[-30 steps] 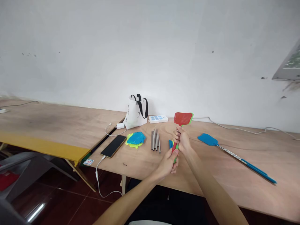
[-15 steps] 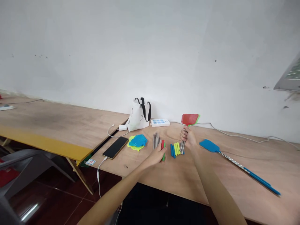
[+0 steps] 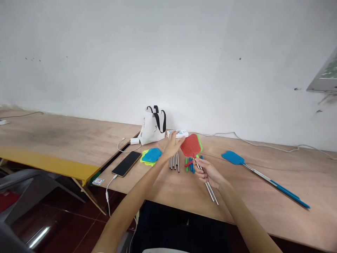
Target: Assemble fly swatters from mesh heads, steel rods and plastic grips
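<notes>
My right hand (image 3: 209, 173) is closed around the metal rods of two fly swatters. Their red mesh head (image 3: 190, 145) lies over a green one (image 3: 201, 143), tilted up and to the left, with the rods sticking out below my fist. My left hand (image 3: 173, 144) has its fingers apart, close to the left edge of the red head; whether it touches is unclear. Beneath it, several loose metal rods (image 3: 173, 163) lie on the table. A green handle (image 3: 186, 165), a red handle (image 3: 188, 163) and blue handles (image 3: 191, 168) lie partly hidden behind my right hand.
Blue and yellow swatter heads (image 3: 152, 155) are stacked left, beside a phone (image 3: 126, 163) on a cable. Behind stand a white bag (image 3: 151, 128) and a power strip (image 3: 181, 133). Assembled blue swatters (image 3: 233, 157) lie right. A gap separates the left table (image 3: 65, 137).
My left hand has let go of the red and green handles and moved up toward the swatter heads. My right hand has brought the swatters lower and left, tilting them.
</notes>
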Tool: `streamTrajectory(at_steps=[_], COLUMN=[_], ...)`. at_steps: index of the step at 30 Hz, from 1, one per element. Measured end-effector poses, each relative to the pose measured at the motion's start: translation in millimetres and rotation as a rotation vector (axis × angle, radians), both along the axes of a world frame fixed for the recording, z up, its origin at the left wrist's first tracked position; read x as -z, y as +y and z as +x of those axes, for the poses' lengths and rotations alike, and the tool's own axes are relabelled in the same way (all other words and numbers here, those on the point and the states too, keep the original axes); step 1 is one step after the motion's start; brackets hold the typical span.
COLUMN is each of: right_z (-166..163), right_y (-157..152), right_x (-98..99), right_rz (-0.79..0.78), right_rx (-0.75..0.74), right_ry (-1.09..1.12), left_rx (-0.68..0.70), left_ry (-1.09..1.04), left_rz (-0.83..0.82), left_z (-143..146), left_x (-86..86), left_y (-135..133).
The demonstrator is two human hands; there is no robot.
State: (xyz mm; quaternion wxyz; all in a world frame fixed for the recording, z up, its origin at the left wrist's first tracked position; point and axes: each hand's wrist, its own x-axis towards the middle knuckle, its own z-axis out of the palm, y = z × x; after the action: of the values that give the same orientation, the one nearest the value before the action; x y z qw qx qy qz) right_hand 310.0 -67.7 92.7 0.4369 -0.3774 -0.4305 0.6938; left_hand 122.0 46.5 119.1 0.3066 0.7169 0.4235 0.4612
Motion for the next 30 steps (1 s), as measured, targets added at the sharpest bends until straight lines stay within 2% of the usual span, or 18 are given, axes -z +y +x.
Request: streamTrajectory(at_steps=[3, 4, 6, 10, 13, 14, 16, 17, 19, 21, 24, 27, 30], right_z=[-7.4, -9.9, -15.0, -25.7, -25.9, -22.6, -11.7, -5.4, 4.7, 6.2, -11.0, -39.8, -61.8], right_y=[-13.4, -16.8, -21.5, -25.4, -33.0, -38.4, -52.3, -59.0, -66.2, -58.7, -18.4, 37.2, 82.6], right_x=[-0.1, 0.2, -0.2, -10.6, -18.8, -18.6, -12.4, -6.9, 5.6, 15.9, 22.7, 24.5, 27.0], right_rz=[-0.05, -0.06, -0.078, -0.07, -0.036, -0.041, -0.092, -0.136, -0.208, -0.172, 0.003, 0.112, 0.205], right_rx=[-0.114, -0.132, -0.15, -0.127, -0.094, -0.091, -0.11, -0.135, -0.164, -0.078, 0.049, 0.174, 0.286], right_ry=[0.002, -0.005, -0.03, -0.087, -0.152, -0.19, -0.287, -0.338, -0.387, -0.346, -0.207, -0.211, -0.261], left_rx=[0.323, 0.39, 0.417, 0.324, 0.227, 0.161, -0.192, -0.265, -0.314, -0.257, -0.24, -0.297, -0.402], left_ry=[-0.027, -0.012, -0.029, -0.218, -0.266, -0.276, -0.444, -0.482, -0.483, -0.276, 0.195, 0.33, 0.415], left_rz=[-0.157, -0.216, -0.27, -0.283, -0.262, -0.235, -0.103, -0.065, -0.038, -0.094, -0.21, -0.192, -0.118], left_z=[-15.8, -19.7, -23.8, -20.4, -29.5, -39.4, -70.2, -89.0, -124.8, -147.9, -151.5, -137.2, -126.7], left_x=[-21.6, -24.2, -22.6, -11.1, -20.7, -28.6, -47.1, -54.9, -61.3, -51.9, -16.8, 18.5, 38.8], left_y=[-3.0, -7.4, -18.6, -29.5, -15.6, -7.9, 7.3, 13.4, 20.0, 20.4, 18.9, 22.6, 24.9])
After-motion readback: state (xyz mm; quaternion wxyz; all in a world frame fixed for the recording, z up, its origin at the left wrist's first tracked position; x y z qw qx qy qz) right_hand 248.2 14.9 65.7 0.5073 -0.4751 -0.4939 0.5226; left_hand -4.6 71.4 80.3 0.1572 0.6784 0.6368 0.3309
